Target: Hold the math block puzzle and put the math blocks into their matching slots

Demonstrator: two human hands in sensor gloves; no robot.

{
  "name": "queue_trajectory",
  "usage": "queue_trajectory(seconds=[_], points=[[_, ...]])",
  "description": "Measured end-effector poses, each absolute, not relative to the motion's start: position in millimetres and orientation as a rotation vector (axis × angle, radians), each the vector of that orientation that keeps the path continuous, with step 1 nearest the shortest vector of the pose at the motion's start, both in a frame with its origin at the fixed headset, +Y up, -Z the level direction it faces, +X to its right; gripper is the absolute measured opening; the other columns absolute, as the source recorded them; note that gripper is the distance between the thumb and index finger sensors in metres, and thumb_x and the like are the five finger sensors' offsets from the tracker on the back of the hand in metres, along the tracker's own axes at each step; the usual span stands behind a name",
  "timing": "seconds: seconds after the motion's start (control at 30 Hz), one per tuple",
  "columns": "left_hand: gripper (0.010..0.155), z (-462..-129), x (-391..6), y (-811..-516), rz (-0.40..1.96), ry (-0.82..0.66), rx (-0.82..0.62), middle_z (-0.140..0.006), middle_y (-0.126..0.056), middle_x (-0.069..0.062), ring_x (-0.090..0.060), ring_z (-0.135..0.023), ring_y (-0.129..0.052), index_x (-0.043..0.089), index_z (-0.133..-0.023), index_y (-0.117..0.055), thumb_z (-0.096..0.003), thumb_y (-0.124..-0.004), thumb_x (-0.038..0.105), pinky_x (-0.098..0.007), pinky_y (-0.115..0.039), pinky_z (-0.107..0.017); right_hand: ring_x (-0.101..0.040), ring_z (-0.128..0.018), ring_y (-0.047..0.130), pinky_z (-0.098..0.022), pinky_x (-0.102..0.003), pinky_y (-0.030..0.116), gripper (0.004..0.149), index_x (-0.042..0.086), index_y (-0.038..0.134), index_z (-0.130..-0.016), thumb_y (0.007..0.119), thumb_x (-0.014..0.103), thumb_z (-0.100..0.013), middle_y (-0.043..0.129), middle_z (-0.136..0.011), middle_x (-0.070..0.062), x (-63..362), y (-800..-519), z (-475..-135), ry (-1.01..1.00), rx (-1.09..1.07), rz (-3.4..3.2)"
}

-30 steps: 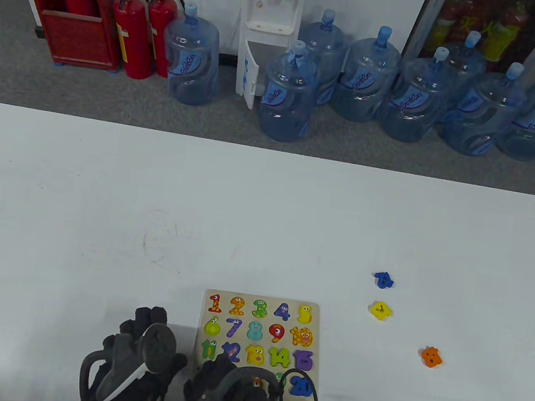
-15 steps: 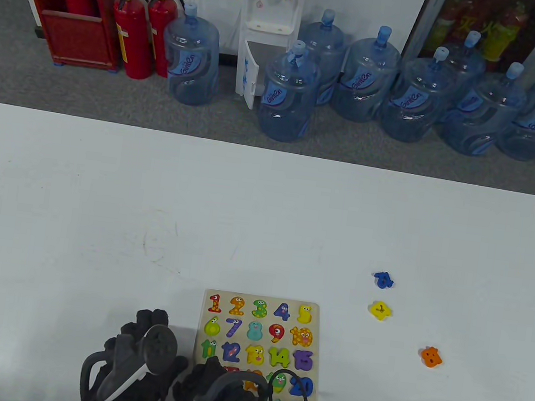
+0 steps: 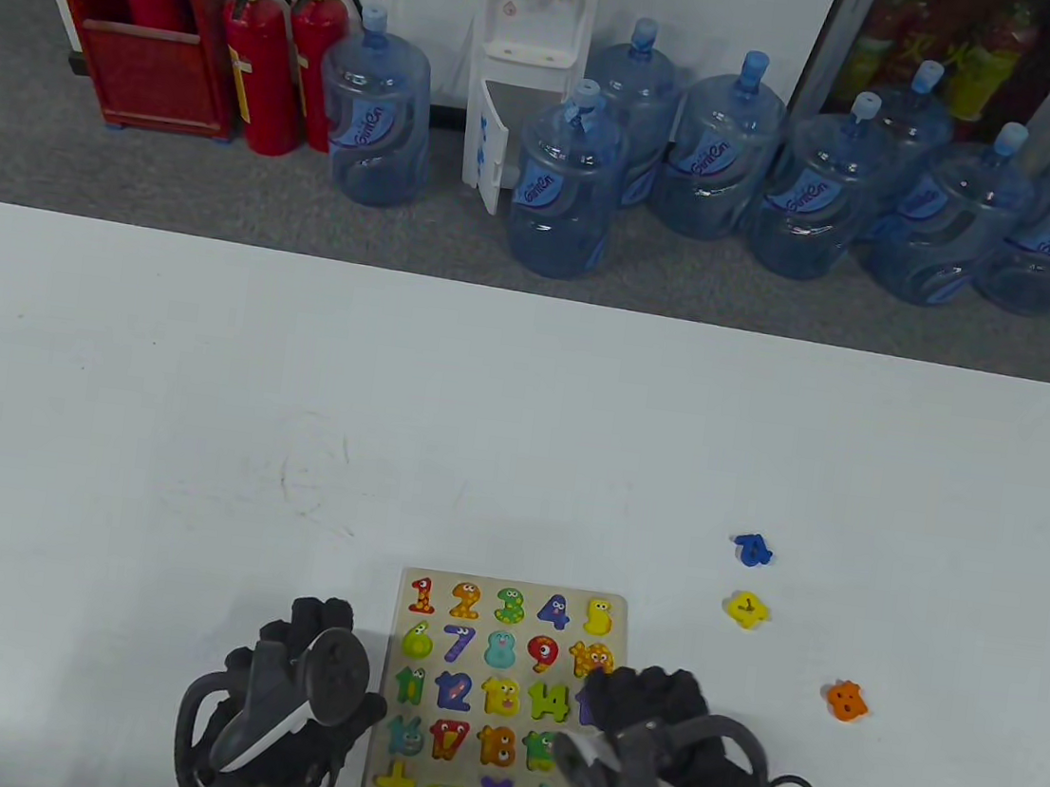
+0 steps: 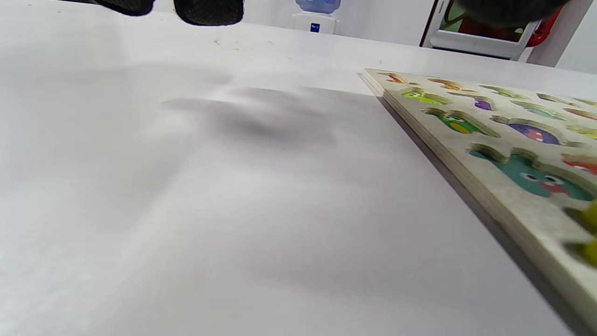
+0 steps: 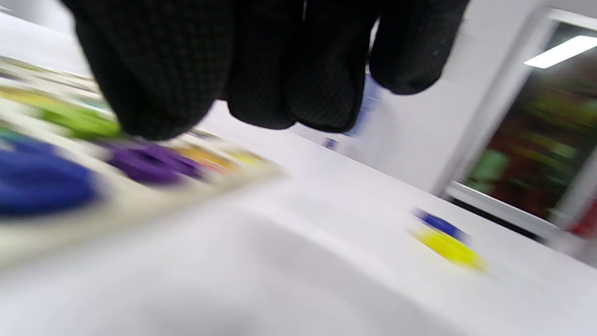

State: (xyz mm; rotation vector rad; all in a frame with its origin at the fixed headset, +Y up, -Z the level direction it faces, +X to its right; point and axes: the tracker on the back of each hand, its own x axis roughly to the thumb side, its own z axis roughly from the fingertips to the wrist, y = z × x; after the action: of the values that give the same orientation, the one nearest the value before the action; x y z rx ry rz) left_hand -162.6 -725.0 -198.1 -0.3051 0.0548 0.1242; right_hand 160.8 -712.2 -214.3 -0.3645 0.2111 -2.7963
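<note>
The wooden number puzzle board (image 3: 623, 606) lies flat near the table's front edge, with coloured number and sign blocks in most of its slots. It also shows in the left wrist view (image 4: 485, 154). My left hand (image 3: 338, 667) is beside the board's left edge, fingertips (image 4: 210, 11) above the table, holding nothing. My right hand (image 3: 649, 705) hovers over the board's lower right part and hides those slots. Its fingers (image 5: 261, 70) hang empty in a blurred view. Loose blue (image 3: 753, 550), yellow (image 3: 746, 609) and orange (image 3: 847, 701) blocks lie to the right.
The white table (image 3: 195, 430) spreads wide behind and left of the board. Beyond its far edge, water bottles (image 3: 565, 188), a dispenser and fire extinguishers (image 3: 264, 65) stand on the floor.
My right hand has moved from over the board's bottom middle to its lower right, uncovering the 16 to 18 row and the sign row. My left hand has shifted slightly forward and right.
</note>
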Motion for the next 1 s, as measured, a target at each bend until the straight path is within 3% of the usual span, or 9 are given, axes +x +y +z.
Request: queue_trajectory(seconds=[0.13,0.27,0.43,0.67,0.9,1.0], points=[[0.089,-198.3,-159.8,-726.6,0.116,0.044,-0.310,-0.112,-0.024,-0.007,-0.046,-0.106,-0.046,0.023,-0.106,-0.026,-0.0357,-0.065,0.061,-0.070,-0.050,-0.072,-0.022,-0.077,0.087,-0.062,-0.045,0.072,0.062,0.030,0.075,-0.086,0.087,0.030,-0.025,0.082,-0.088,0.004,243.4,-730.3,-237.5,0.160,0.143,-2.866],[0.089,-198.5,-159.3,-728.7,0.105,0.044,-0.319,-0.112,-0.024,-0.007,-0.046,-0.106,-0.046,0.023,-0.106,-0.026,-0.0356,-0.065,0.061,-0.070,-0.050,-0.072,-0.023,-0.079,0.085,-0.062,-0.045,0.072,0.064,0.029,0.071,-0.089,0.087,0.027,-0.027,0.077,-0.092,0.003,295.4,-736.9,-241.7,-0.032,0.420,-2.832],[0.089,-197.7,-157.3,-732.5,0.086,0.038,-0.333,-0.111,-0.025,-0.008,-0.046,-0.106,-0.046,0.023,-0.106,-0.026,-0.0355,-0.065,0.060,-0.070,-0.050,-0.072,-0.024,-0.081,0.083,-0.062,-0.045,0.071,0.070,0.030,0.063,-0.093,0.086,0.028,-0.027,0.068,-0.098,0.001,315.9,-736.8,-242.6,-0.015,0.475,-2.838],[0.088,-197.0,-158.0,-733.5,0.092,0.034,-0.334,-0.111,-0.025,-0.007,-0.046,-0.106,-0.047,0.023,-0.106,-0.027,-0.0352,-0.065,0.060,-0.070,-0.050,-0.072,-0.031,-0.090,0.069,-0.065,-0.045,0.066,0.077,0.029,0.043,-0.099,0.079,0.025,-0.031,0.043,-0.107,-0.004,327.2,-749.5,-254.6,-0.309,0.476,-2.923],[0.088,-193.6,-158.5,-733.5,0.112,0.029,-0.333,-0.111,-0.026,-0.007,-0.046,-0.105,-0.047,0.023,-0.105,-0.028,-0.0350,-0.065,0.060,-0.070,-0.050,-0.071,-0.022,-0.077,0.082,-0.061,-0.042,0.072,0.062,0.033,0.069,-0.088,0.083,0.031,-0.028,0.067,-0.095,-0.002,317.0,-744.9,-248.7,-0.172,0.402,-2.954],[0.088,-194.9,-158.6,-734.9,0.102,0.031,-0.349,-0.111,-0.026,-0.007,-0.045,-0.106,-0.047,0.023,-0.105,-0.028,-0.0351,-0.065,0.060,-0.070,-0.050,-0.072,-0.020,-0.073,0.086,-0.059,-0.041,0.074,0.063,0.030,0.071,-0.087,0.084,0.033,-0.026,0.071,-0.092,-0.001,309.5,-744.7,-246.5,-0.160,0.357,-2.926]])
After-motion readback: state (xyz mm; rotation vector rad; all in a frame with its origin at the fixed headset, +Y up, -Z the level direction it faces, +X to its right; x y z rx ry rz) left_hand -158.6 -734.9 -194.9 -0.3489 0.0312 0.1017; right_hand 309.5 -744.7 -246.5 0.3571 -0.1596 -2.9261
